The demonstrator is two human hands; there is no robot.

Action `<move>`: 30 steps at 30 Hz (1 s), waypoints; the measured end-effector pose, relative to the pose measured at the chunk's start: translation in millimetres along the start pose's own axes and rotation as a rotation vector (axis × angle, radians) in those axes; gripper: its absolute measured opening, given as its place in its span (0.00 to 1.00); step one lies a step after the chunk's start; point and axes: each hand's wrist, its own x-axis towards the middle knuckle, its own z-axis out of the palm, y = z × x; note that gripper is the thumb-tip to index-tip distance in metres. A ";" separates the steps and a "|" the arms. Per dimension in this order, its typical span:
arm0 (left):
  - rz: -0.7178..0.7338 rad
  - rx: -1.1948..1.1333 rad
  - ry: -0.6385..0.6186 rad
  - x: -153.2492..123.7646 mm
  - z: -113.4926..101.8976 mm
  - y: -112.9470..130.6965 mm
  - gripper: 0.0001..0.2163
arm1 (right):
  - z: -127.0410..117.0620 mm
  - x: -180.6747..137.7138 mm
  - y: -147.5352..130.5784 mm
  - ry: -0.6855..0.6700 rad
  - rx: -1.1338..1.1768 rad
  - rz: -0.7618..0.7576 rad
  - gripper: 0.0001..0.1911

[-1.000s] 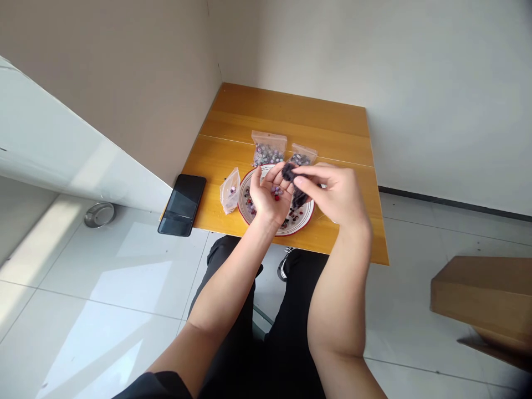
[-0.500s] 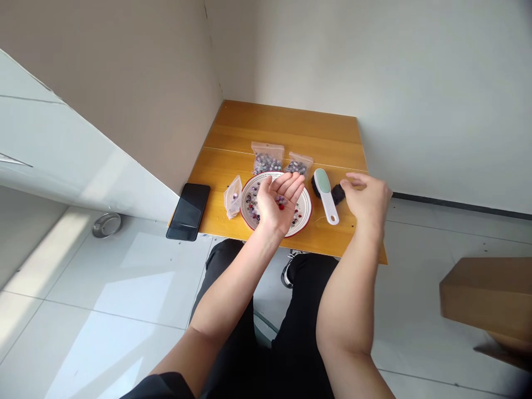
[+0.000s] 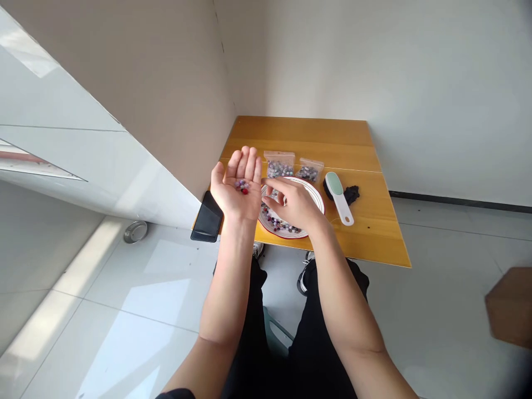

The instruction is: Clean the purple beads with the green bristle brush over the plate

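My left hand (image 3: 236, 191) is palm up with its fingers stretched upward, left of the plate. A small cluster of beads (image 3: 242, 187), purple, pale and red, rests in that palm. Over the plate, close beside the left hand's fingers, is my right hand (image 3: 293, 202). Its fingers are curved, with a gap between the index finger and thumb; nothing can be made out between them. Under it lies a white plate (image 3: 319, 200) with a red rim, partly covered by the hand. Loose mixed beads (image 3: 277, 223) are spread on the plate.
Behind the plate are two clear zip bags of beads (image 3: 279, 165) (image 3: 310, 169). To the right lie a white-and-green brush (image 3: 338, 194) and a crumpled black item (image 3: 352, 194). A black phone (image 3: 206, 219) is at the left edge of the wooden table (image 3: 307, 133).
My left hand has moved left, off the plate, with the beads still in its palm. My right hand has swung left from beside the brush to over the plate. The view has shifted.
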 end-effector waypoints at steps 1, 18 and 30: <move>0.012 0.015 -0.009 3.5 -5.6 5.3 0.16 | 3.0 0.8 -3.7 -0.044 -0.003 -0.009 0.13; -0.012 0.403 -0.151 22.2 -35.3 26.5 0.18 | 21.4 6.4 -17.4 -0.102 -0.011 0.067 0.10; -0.039 0.526 -0.179 21.1 -34.8 27.3 0.20 | 20.3 13.4 -17.7 -0.135 0.057 0.118 0.10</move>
